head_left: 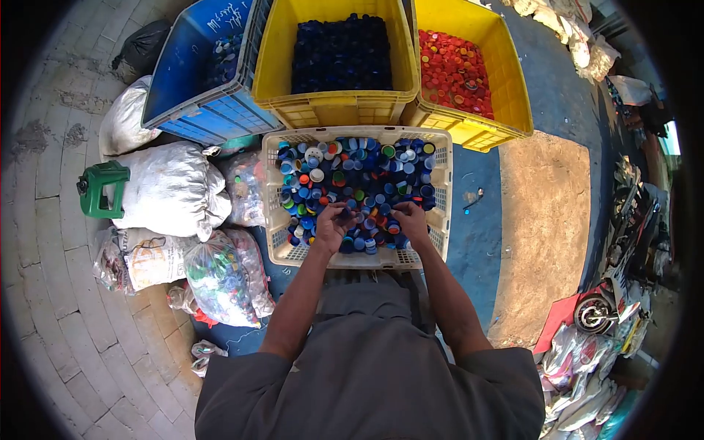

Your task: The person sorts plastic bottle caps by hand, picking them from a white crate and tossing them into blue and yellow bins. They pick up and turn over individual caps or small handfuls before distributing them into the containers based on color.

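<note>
Plastic caps (359, 172), left hand (334, 226), right hand (411, 221), blue crate (183, 81) scrawl illegible

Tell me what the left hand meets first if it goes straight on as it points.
The left hand would likely meet the mixed bottle caps in the white basket; depth unclear.

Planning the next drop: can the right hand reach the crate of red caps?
Probably yes: the right hand is over the white basket, and the red-cap crate sits open just beyond, nothing between.

Glossy plastic caps (357, 183) in matt perforated plastic crate (440, 158), rough concrete floor (546, 213).
</note>
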### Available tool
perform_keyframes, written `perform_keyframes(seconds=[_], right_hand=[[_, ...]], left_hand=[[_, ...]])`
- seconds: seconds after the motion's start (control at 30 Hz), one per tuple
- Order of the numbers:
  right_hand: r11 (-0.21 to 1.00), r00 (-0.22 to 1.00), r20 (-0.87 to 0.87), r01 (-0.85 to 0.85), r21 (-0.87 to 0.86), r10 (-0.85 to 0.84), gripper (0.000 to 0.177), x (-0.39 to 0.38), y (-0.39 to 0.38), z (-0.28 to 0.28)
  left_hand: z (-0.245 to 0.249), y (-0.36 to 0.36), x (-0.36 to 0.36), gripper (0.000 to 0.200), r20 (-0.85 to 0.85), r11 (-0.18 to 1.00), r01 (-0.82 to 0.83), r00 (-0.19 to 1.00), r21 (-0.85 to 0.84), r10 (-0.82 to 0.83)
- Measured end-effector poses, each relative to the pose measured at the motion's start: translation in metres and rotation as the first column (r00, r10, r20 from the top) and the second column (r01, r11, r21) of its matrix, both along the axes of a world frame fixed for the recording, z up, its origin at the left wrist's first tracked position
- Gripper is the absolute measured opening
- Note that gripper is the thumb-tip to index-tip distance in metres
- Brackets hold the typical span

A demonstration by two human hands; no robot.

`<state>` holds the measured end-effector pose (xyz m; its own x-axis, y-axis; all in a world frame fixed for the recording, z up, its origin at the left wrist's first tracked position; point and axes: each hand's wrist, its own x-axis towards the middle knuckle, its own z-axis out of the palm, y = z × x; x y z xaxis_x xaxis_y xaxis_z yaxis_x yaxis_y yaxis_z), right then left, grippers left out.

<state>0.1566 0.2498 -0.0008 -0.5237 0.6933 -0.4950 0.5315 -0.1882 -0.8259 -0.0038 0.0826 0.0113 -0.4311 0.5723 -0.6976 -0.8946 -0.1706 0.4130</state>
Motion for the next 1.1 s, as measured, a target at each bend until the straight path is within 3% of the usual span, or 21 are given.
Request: perform_keyframes(seconds=[0.03, 0.13, 0.27, 0.3, 0.43, 0.63, 0.73, 0.83, 0.93, 1.03, 1.1], right_hand=[[0.977, 0.974, 0.174, -0.169, 0.129, 0.145, 0.040, -0.006, 0.006, 0.004], [0.920, 0.954, 0.199, -0.273, 0.282, 0.222, 0.041, -0.031, 0.010, -0.009], [0.849, 0.893, 0.349, -0.404, 0.342, 0.284, 0.050, -0.058, 0.016, -0.023], [0.840, 0.841, 0.445, -0.459, 0.289, 0.306, 0.052, -0.067, 0.015, -0.006], [0.772, 0.793, 0.503, -0.543, 0.329, 0.344, 0.050, -0.082, 0.012, -0.010], [0.735, 0.845, 0.430, -0.506, 0.451, 0.318, 0.037, -0.081, 0.006, -0.030], [0.742, 0.921, 0.237, -0.388, 0.546, 0.308, 0.034, -0.072, 0.006, -0.037], [0.845, 0.956, 0.160, -0.293, 0.447, 0.246, 0.034, -0.063, 0.006, -0.027], [0.937, 0.939, 0.222, -0.303, 0.172, 0.263, 0.032, -0.045, 0.005, 0.001], [0.985, 0.987, 0.002, -0.162, 0.057, 0.163, 0.030, -0.022, -0.004, 0.011], [0.985, 0.995, -0.096, -0.037, -0.168, 0.021, 0.034, -0.011, -0.012, 0.036]], left_hand=[[0.007, -0.007, 0.000, 0.021, 0.003, 1.000, -0.024, 1.000, -0.001, 0.024], [0.010, -0.029, 0.002, 0.022, 0.000, 0.999, -0.030, 1.000, 0.043, 0.030], [0.027, -0.044, 0.010, 0.025, 0.029, 0.993, -0.100, 0.994, -0.068, 0.102], [0.029, -0.050, 0.011, 0.026, 0.002, 0.994, -0.082, 0.997, -0.070, 0.082], [0.035, -0.067, 0.017, 0.027, 0.012, 0.991, -0.110, 0.994, -0.075, 0.112], [0.041, -0.074, 0.018, 0.027, 0.004, 0.991, -0.127, 0.992, -0.053, 0.127], [0.040, -0.070, 0.017, 0.024, 0.044, 0.988, -0.129, 0.990, -0.086, 0.133], [0.028, -0.063, 0.015, 0.024, 0.089, 0.983, -0.126, 0.986, -0.134, 0.139], [0.018, -0.046, 0.010, 0.027, 0.098, 0.976, -0.083, 0.990, -0.203, 0.104], [0.010, -0.026, 0.003, 0.030, 0.011, 0.968, 0.025, 1.000, -0.248, -0.023], [0.007, -0.010, -0.002, 0.031, -0.078, 0.953, 0.118, 0.986, -0.280, -0.145]])
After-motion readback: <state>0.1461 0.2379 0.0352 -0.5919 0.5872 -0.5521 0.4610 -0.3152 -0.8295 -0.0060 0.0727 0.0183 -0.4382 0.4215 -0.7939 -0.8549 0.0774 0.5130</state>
